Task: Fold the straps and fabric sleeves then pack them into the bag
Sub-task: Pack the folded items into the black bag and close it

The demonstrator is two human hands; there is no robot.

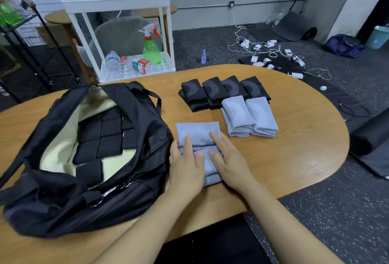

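A light grey-blue fabric sleeve (197, 132) lies partly folded on the wooden table (294, 137) in front of me. My left hand (186, 167) and my right hand (230, 162) press flat on its near half with straight fingers. To the left stands the open black bag (63, 200) with a cream lining; several folded black straps (105, 135) lie packed in rows inside. Beyond my hands sit two stacks of folded grey-blue sleeves (249, 116) and a row of folded black sleeves (223, 91).
A white cart (117, 0) with a green spray bottle (151, 50) and water bottles stands behind the table. A black wire rack is at the far left. Chargers and cables litter the floor at the right, by a rolled mat.
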